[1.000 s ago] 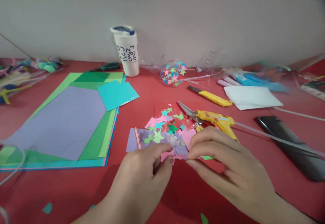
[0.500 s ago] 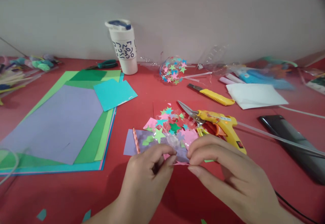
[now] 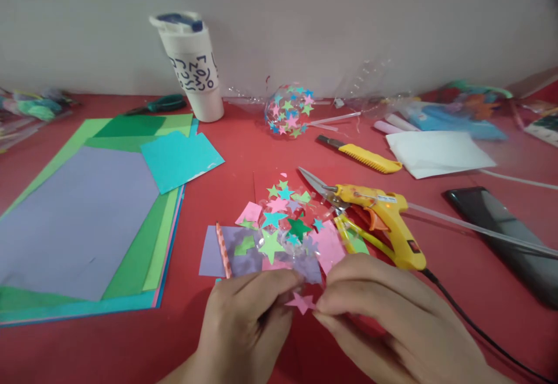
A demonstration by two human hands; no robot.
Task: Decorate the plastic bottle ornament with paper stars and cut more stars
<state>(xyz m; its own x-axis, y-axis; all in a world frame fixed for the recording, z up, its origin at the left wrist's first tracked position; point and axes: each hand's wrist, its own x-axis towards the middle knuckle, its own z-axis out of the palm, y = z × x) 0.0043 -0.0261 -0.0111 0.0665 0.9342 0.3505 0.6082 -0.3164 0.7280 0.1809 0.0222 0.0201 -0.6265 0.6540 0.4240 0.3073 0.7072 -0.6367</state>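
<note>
Nearest me, the left hand (image 3: 246, 329) and right hand (image 3: 392, 326) meet low over the red counter (image 3: 108, 343). Each grip is pinched shut on an opposite tip of a small pink paper star (image 3: 300, 301), probably to keep its face uncovered. The star hangs just above the counter, roughly flat. It has no real long axis, and its widest span runs left to right between the hands. Just beyond it lies a heap of cut stars (image 3: 283, 215), with a yellow glue gun (image 3: 383, 212) and scissors (image 3: 320, 185) beside the heap. Farther off are a utility knife (image 3: 364, 157), a star-filled clear ball (image 3: 288, 111) and a tumbler (image 3: 192, 64).
</note>
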